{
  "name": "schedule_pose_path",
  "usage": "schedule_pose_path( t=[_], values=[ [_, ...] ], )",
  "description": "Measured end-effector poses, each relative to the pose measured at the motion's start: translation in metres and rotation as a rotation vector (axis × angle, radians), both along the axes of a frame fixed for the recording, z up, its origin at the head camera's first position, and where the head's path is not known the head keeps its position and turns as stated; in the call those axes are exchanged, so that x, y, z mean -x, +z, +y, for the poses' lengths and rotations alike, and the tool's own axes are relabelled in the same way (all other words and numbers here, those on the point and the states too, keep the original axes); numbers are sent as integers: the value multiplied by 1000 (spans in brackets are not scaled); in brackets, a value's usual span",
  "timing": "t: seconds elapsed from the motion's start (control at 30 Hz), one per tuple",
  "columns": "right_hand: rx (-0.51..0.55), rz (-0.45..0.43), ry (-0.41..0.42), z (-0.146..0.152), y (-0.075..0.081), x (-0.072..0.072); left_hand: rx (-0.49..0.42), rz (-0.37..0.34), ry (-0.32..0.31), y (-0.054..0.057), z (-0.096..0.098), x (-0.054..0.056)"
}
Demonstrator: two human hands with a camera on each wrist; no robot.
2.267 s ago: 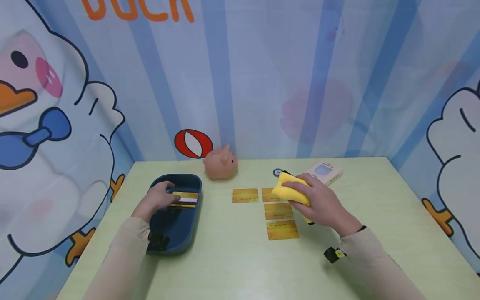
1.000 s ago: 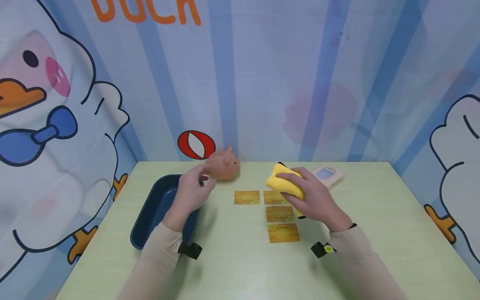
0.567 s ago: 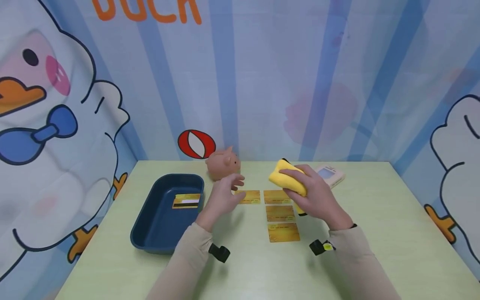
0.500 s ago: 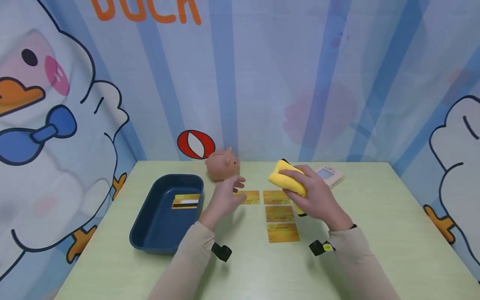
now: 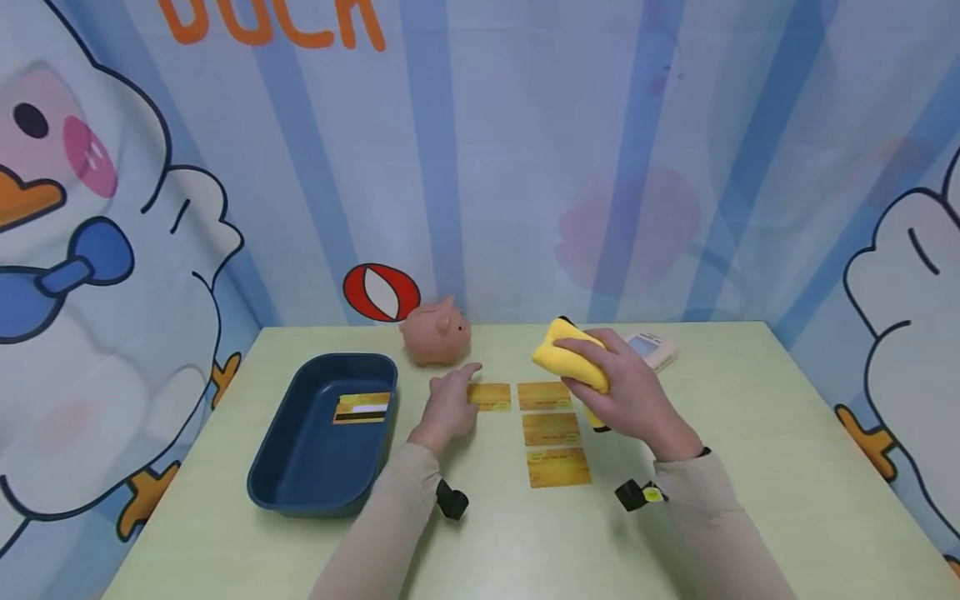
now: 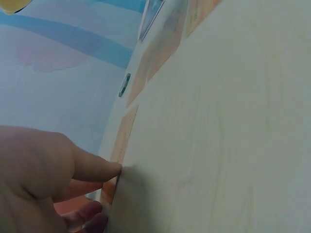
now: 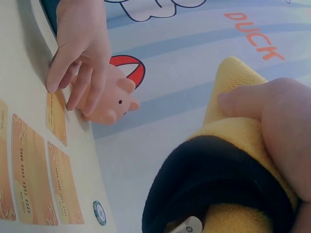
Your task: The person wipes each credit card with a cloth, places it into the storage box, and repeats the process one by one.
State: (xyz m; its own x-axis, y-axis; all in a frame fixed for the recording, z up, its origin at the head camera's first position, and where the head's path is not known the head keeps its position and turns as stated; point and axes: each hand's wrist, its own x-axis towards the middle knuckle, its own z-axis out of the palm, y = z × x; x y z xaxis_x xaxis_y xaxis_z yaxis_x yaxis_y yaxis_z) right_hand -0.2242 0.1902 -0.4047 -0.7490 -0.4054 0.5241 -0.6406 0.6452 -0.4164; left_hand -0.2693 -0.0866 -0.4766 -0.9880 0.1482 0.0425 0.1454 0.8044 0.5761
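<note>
Mid-frame, left hand (image 5: 449,405) is loosely straddling a card (image 5: 493,397), edge-pinching being advisable; right hand (image 5: 628,392) is gripping a pouch (image 5: 560,358).

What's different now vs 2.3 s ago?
The left hand left the blue tray and moved right to the left end of the leftmost laid-out gold card; whether it grips it is unclear. The striped card, touched earlier, is let go and lies in the tray. The right hand still holds the yellow plush item. Unchanged: piggy bank, column of three gold cards.
</note>
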Motion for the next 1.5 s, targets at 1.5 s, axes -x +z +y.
schedule_pose_path(
  t=[1.5],
  values=[
    [-24, 18, 29, -9, -2, -2, 93, -40, 189, -5, -4, -14]
  ],
)
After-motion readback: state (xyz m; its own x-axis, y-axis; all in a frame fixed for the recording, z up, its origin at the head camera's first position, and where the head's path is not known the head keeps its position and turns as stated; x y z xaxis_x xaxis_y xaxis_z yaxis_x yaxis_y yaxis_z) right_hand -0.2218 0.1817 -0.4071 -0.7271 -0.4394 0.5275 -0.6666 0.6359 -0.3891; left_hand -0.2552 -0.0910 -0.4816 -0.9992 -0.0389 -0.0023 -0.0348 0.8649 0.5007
